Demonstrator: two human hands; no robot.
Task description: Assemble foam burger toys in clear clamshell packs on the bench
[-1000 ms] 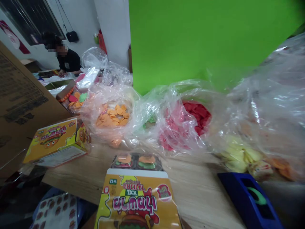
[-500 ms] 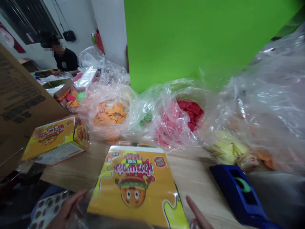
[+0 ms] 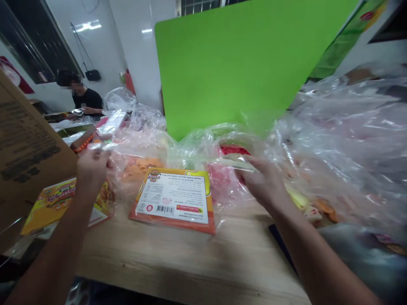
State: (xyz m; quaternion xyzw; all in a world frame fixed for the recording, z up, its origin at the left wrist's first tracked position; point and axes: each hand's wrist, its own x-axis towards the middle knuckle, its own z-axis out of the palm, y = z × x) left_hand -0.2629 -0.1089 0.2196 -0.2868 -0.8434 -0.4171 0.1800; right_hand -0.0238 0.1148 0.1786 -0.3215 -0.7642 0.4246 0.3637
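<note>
A printed cardboard box stands on the table in front of me, its white label with text and a barcode facing me. Clear plastic, apparently a bag, surrounds it. Above the box, a clear edge of plastic runs taut between my two hands. My left hand is closed at its left end, over a second box. At the right end my right hand pinches the plastic, in front of the red pieces. Motion blurs both hands slightly.
On the left are a yellow printed box and a large carton. Open plastic bags of orange pieces and red pieces line the back before a green panel. A dark blue tape dispenser is partly behind my right arm. A person sits beyond.
The box has gone from lying close to me, printed face up, to standing farther back with its label showing. Both hands have risen and moved forward, now spreading clear plastic between them.
</note>
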